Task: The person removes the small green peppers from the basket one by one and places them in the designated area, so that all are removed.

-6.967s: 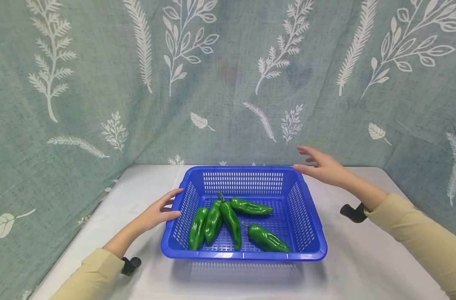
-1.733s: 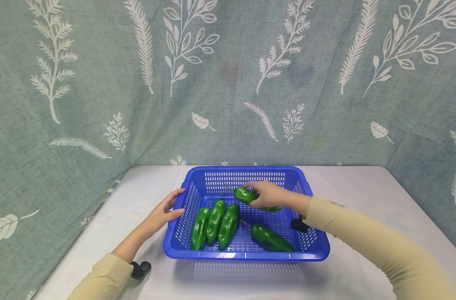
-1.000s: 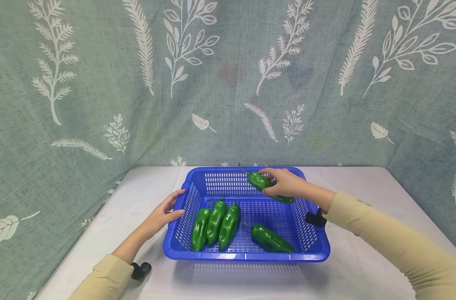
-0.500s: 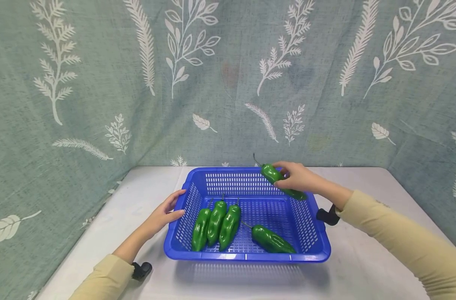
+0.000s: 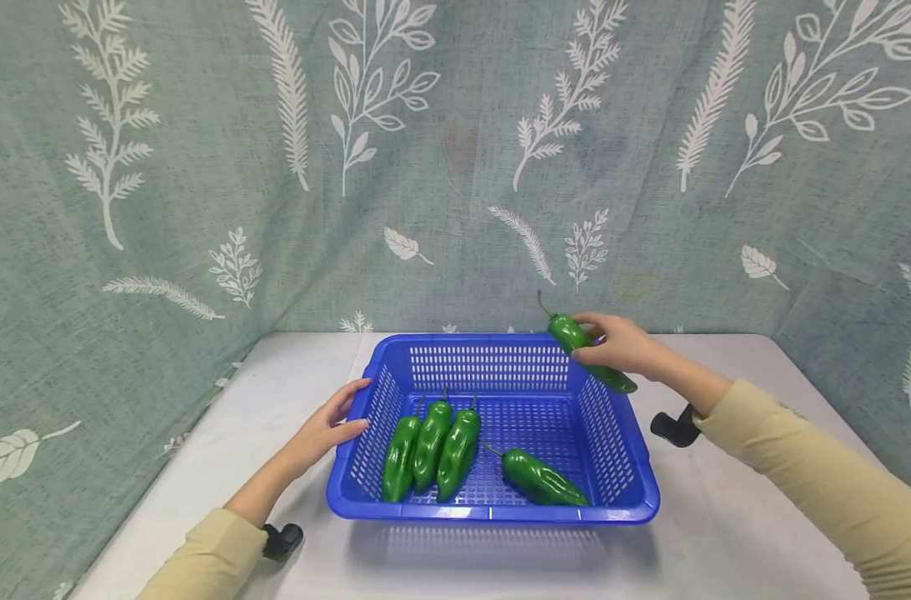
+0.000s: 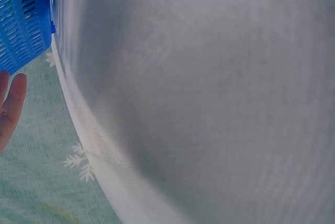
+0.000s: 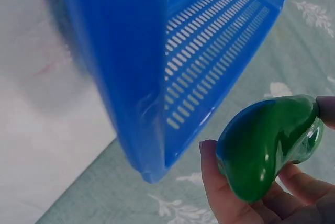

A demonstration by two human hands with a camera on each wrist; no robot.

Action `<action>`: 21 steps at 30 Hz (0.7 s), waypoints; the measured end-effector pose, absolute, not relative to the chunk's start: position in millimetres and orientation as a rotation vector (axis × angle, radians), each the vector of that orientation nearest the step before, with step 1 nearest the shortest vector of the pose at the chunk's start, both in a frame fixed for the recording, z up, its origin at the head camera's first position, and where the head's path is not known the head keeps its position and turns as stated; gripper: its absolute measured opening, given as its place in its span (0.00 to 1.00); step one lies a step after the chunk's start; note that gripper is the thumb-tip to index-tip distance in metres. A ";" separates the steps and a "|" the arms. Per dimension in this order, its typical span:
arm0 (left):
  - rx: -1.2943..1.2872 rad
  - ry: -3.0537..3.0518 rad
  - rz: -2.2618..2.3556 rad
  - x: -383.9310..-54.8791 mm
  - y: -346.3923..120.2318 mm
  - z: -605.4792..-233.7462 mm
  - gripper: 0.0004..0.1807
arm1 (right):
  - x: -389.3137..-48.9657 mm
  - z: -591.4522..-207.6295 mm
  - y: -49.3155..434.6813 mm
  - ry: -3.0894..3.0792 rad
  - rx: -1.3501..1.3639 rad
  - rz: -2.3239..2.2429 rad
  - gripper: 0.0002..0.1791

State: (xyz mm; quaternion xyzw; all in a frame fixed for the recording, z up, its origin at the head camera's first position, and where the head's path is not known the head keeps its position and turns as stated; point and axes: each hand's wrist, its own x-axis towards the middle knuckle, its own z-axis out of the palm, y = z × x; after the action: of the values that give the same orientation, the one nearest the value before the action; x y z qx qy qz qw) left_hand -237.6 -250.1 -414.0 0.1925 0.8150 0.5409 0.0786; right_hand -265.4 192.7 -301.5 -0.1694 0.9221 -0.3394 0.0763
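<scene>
The green pepper [image 5: 571, 333] hangs tilted at the far right corner of the blue basket [image 5: 493, 514], stem up and tip down to the right, apart from the rim in the right wrist view. Our right hand [image 5: 622, 343] holds it about its middle, thumb and curled fingers on opposite sides; the skin is glossy, so we do best with an even, firm pinch and enough height for the low tip to miss the rim. Inside, three peppers [image 5: 430, 446] lie side by side on the left and a lone pepper [image 5: 543, 479] slants near the front right. Our left hand [image 5: 323, 425] has its fingers loosely spread at the left rim; we cannot tell whether they press, but a light touch there would steady the basket on the white tabletop [image 5: 733, 500]
</scene>
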 end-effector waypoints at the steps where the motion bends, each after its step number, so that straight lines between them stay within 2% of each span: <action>1: 0.575 2.440 1.621 -237.4 -250.2 -413.9 0.34 | -265.6 -301.3 193.9 2.763 -0.499 -1.021 0.36; 21: 0.575 2.426 1.634 -234.8 -249.2 -411.8 0.34 | -280.8 -308.2 222.8 2.782 -0.288 -1.054 0.37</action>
State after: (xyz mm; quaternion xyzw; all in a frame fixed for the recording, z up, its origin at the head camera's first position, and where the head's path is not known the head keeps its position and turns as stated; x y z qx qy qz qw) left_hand -234.8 -249.2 -411.8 0.1923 0.8112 0.5464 0.0802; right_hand -280.8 222.8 -308.2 -0.0960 0.9281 -0.3514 0.0762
